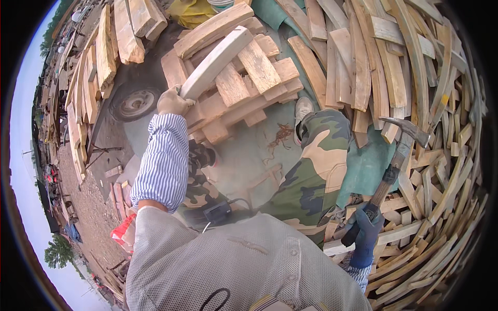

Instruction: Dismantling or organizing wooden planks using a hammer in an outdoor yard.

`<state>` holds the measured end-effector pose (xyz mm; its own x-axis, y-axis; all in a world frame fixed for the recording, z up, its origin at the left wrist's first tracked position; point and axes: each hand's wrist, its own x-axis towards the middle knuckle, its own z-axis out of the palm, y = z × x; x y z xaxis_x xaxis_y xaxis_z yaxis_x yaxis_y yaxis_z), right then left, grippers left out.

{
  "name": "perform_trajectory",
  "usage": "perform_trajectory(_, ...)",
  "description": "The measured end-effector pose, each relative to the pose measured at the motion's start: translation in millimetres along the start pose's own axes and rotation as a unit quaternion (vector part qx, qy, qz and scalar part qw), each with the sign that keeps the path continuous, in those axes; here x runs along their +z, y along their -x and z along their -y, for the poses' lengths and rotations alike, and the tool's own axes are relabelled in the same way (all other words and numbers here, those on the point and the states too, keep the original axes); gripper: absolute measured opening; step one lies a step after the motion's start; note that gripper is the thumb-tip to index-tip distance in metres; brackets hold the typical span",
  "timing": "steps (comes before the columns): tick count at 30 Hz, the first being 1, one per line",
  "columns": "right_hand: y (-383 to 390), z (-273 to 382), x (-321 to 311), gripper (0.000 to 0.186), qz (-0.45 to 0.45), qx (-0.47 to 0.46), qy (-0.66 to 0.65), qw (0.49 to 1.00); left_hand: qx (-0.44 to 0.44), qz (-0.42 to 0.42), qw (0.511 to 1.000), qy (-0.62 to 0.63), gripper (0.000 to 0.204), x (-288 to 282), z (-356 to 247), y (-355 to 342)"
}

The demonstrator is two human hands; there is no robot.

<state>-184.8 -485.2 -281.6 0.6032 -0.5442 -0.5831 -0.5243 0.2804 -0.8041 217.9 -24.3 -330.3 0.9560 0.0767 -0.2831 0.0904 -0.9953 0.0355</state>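
Note:
My left hand (174, 102), below a striped sleeve cover, grips the lower end of a pale wooden board (218, 59), which slants up and right over a stack of short, thick wooden pieces (233, 85). My right hand (365, 228), in a dark blue glove, is closed round the handle of a claw hammer (389, 176), whose metal head is raised off to the right, beside long boards. Below the stack are my camouflage-clad legs and a shoe (303, 111) on dusty grey ground.
Large piles of loose boards (451, 217) fill the right side, over green sheeting (363, 166). More timber (116, 36) lies upper left beside a wheel (135, 103). A yellow bag (189, 13) sits at the top. A dirt yard (78, 207) with trees stretches left.

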Motion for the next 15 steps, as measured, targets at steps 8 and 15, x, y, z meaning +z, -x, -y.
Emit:
perform_trajectory(8, -70.0, 108.4, 96.1, 0.034, 0.079, -0.185, 0.073, 0.977, 0.058, 0.039, 0.997, 0.027, 0.075, -5.9, -25.6, -9.0)
perform_trajectory(15, -73.3, 137.7, 205.3, 0.035, 0.198, -0.203, 0.020, 0.959, 0.080, -0.006, 0.996, 0.045, 0.052, 12.4, -41.0, -3.2)
